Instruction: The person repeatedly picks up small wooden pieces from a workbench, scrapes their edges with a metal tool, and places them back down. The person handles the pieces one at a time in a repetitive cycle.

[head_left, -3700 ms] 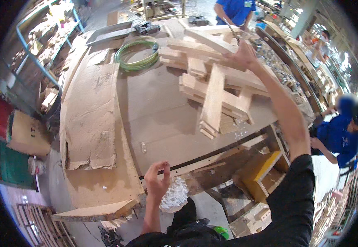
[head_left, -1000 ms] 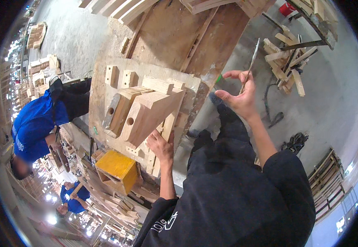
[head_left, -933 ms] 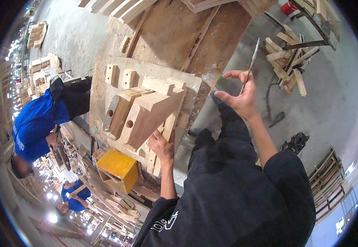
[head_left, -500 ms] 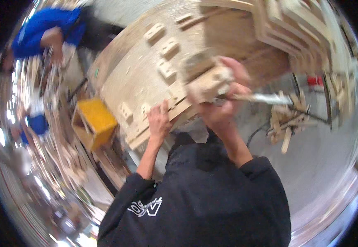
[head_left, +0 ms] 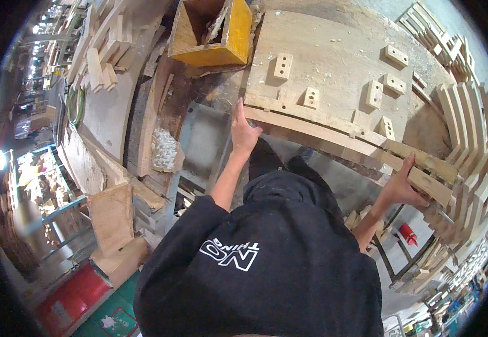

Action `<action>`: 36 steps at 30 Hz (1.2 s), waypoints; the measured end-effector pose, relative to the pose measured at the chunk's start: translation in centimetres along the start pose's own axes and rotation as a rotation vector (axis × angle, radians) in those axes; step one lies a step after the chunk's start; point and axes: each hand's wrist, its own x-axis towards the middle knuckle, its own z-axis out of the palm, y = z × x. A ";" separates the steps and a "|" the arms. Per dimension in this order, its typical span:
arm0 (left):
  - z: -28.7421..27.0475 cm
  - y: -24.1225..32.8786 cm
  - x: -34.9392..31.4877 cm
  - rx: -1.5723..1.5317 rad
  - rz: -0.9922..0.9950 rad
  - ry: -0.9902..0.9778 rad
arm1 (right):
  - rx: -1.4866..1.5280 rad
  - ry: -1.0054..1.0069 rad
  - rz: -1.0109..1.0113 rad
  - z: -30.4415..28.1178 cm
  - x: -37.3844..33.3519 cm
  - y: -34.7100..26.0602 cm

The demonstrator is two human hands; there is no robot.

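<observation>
1. Wooden bar (head_left: 313,128) lies along the tabletop's (head_left: 334,50) near edge.
2. Left hand (head_left: 245,133), thumb and forefinger wide apart, is at its left end.
3. Right hand (head_left: 401,188) touches near its right end; cannot tell whether that grip is closed.

Left hand (head_left: 245,133) splayed, right hand (head_left: 403,188) well apart, forearms (head_left: 228,182) bare

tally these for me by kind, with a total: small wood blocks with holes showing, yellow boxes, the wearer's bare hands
Small wood blocks with holes showing: 6
Yellow box: 1
Bare hands, left hand and right hand: 2
Total: 9
</observation>
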 end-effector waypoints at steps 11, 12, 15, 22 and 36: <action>-4.8 2.6 1.9 0.038 0.469 -0.158 | -0.025 -0.050 -0.077 -5.8 1.3 -2.7; -4.5 4.3 1.9 -0.103 0.545 -0.343 | 0.084 -0.034 -0.050 -6.4 1.6 -3.3; -1.5 10.2 2.2 -0.386 0.808 -0.868 | 0.362 -0.007 0.040 -7.3 3.2 -6.1; -0.1 18.3 0.5 -0.877 0.701 -1.616 | -0.132 -0.166 -0.322 -6.7 7.7 -17.2; -19.8 1.3 -3.7 -1.321 -0.544 -0.598 | 0.508 -1.313 -0.196 5.4 -7.1 -19.6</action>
